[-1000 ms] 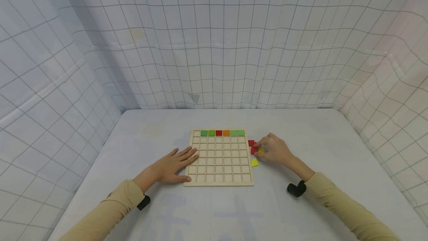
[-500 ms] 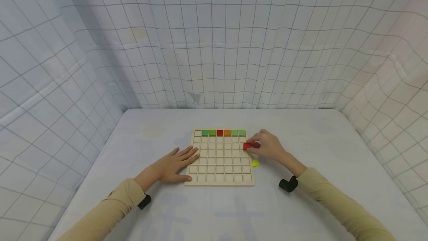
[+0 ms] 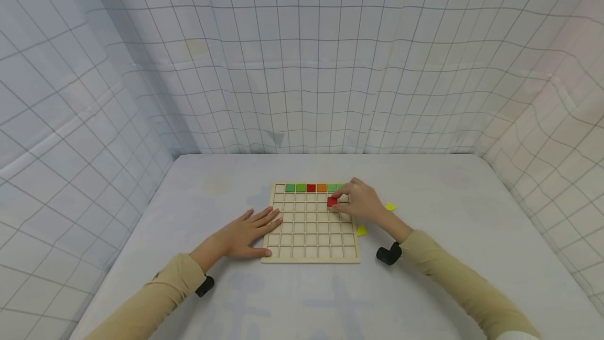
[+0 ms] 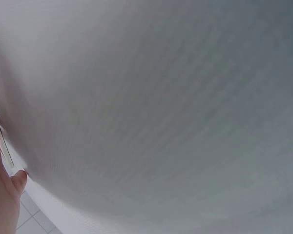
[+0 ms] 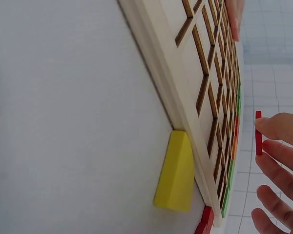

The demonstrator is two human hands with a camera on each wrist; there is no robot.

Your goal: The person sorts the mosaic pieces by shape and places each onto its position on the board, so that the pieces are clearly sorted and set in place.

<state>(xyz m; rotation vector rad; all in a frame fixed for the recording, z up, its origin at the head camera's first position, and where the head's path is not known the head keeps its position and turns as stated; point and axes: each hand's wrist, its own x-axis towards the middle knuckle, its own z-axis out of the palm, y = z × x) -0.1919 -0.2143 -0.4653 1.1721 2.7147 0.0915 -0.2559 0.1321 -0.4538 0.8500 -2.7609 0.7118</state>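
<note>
A square wooden grid board [image 3: 310, 227] lies flat on the table. My left hand [image 3: 243, 235] rests on its left edge with fingers spread; in the left wrist view only part of that hand [image 4: 2, 195] shows. Between thumb and fingertips my right hand [image 3: 360, 201] pinches a red square tile [image 3: 332, 202] over the board's upper right. The right wrist view shows this tile [image 5: 258, 133] edge-on, held apart from the board. Along the top row sit green tiles [image 3: 300, 188], a red tile [image 3: 311, 188] and an orange tile [image 3: 321, 188]; my right hand partly covers the row's right end.
A yellow tile [image 3: 361, 231] lies against the board's right edge, and another yellow piece [image 3: 390, 206] lies farther right. Red tiles [image 5: 204, 222] beside the board show in the right wrist view. Grid-patterned white curtains [image 3: 302, 93] enclose the table.
My right hand picked up the red tile from beside the board and carried it left over the grid. A yellow piece at the right came into sight. The left hand stayed in place.
</note>
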